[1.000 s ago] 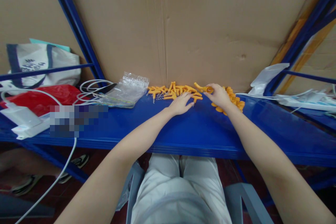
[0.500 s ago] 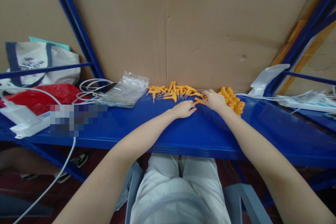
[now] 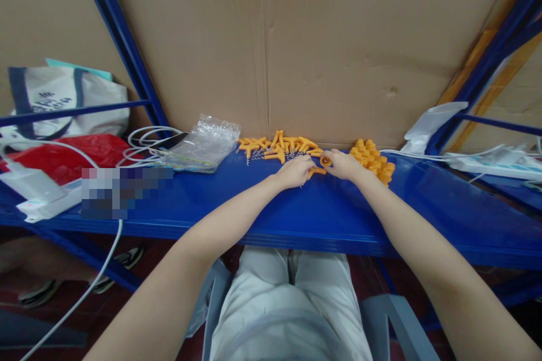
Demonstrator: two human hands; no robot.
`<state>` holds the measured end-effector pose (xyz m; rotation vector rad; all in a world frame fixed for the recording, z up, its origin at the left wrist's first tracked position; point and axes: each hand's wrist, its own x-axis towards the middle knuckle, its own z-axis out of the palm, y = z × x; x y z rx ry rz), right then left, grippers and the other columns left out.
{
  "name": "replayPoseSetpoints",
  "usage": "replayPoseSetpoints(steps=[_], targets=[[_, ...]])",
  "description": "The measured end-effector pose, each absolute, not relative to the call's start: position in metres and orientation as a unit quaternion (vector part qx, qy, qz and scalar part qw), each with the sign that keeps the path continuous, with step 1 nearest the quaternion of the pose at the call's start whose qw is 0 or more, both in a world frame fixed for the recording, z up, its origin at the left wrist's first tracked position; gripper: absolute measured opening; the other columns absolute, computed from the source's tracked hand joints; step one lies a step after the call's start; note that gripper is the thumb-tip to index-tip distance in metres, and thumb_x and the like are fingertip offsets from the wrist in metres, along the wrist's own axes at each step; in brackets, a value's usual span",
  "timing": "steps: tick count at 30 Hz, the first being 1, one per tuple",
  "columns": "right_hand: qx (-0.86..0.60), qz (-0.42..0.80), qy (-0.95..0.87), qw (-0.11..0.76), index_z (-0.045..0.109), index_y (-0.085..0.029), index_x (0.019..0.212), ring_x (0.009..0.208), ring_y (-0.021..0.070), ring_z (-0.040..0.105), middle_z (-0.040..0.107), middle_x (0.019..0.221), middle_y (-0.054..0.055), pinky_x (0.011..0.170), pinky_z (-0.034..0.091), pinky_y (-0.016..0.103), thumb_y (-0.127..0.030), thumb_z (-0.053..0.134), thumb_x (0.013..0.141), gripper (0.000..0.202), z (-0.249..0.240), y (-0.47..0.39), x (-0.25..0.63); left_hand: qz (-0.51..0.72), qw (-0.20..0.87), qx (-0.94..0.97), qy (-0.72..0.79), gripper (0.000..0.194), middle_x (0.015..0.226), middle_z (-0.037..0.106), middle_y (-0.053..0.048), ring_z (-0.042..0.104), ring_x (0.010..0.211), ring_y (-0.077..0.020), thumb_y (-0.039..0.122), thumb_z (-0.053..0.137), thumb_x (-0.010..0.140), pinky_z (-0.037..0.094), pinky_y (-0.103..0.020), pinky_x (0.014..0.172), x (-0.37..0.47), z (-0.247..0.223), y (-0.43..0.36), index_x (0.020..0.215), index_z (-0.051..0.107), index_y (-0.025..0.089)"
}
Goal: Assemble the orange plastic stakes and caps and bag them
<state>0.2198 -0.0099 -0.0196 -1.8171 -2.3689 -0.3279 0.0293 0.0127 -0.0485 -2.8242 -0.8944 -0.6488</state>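
L hand [image 3: 294,172] fingers pinch orange corkscrew [image 3: 317,171], R hand's [image 3: 344,164] orange cup [image 3: 326,162], w/ plastic bag [image 3: 205,149] nearby, tote [image 3: 101,104] writing illegible.

Here an orange corkscrew [image 3: 317,171] is partly covered by the left hand [image 3: 295,172], lettering [image 3: 51,99] on the tote bag [image 3: 100,89] is blurred, the left arm [image 3: 195,242] is cut by the bottom edge.

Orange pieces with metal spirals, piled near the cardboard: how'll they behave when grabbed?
The orange pieces look stiff and probably light: slim, apparently plastic. Their metal spirals may snag, since they lie jumbled together. Rolling seems unlikely given the branching shapes.
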Motion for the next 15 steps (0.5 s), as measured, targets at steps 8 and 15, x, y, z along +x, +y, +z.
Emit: replayPoseSetpoints(steps=[8,15], targets=[[-0.518,-0.081,-0.843,0.122,0.068,-0.016,0.121,0.118,0.0242,0.064,0.07,0.126,0.013,0.104,0.047,0.037,-0.008,0.054,0.083,0.042,-0.041,0.021,0.234,-0.12,0.014,-0.932,-0.343,0.047,0.149,0.051,-0.01,0.051,0.134,-0.0251,0.016,0.046,0.095,0.04,-0.04,0.111,0.022,-0.052,0.021,0.138,0.059,0.026],[-0.501,-0.053,-0.851,0.15,0.071,-0.022,0.121,0.121,0.0235,0.064,0.07,0.128,0.008,0.104,0.049,0.038,-0.005,0.052,0.081,0.048,-0.043,0.024,0.235,-0.111,-0.004,-0.955,-0.276,0.036,0.132,0.063,-0.004,0.058,0.122,-0.0215,0.017,0.05,0.092,0.044,-0.037,0.106,0.024,-0.045,0.015,0.118,0.071,0.029]])
